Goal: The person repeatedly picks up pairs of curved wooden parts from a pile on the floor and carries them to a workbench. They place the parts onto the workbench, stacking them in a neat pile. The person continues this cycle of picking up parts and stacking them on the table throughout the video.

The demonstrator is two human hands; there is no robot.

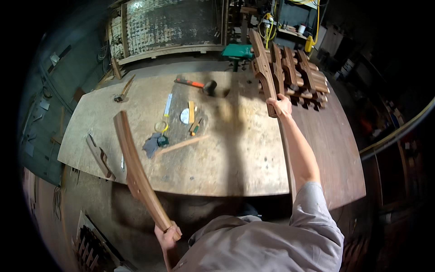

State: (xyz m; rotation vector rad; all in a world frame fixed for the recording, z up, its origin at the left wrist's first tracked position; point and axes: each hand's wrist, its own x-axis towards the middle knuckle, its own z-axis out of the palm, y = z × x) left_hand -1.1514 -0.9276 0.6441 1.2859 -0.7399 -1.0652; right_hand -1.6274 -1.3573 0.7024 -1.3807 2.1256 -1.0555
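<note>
My left hand (167, 235) is closed round the lower end of a long, curved brown wooden piece (137, 174). That piece tilts up and away past the table's near left edge. With my arm stretched out, my right hand (282, 107) grips the near end of a similar shaped wooden piece (262, 68). It stands at the left side of a stack of brown wooden pieces (304, 72) at the far right of the table. Whether the right piece rests against the stack, I cannot tell.
On the pale worktable (253, 167) lie a mallet (192, 83), a hammer (124, 90), a yellow tape roll (161, 126), a grey cloth (152, 144) and a thin wooden strip (183, 145). A curved wooden part (99, 156) sits by the left edge. A green machine part (237, 51) stands behind.
</note>
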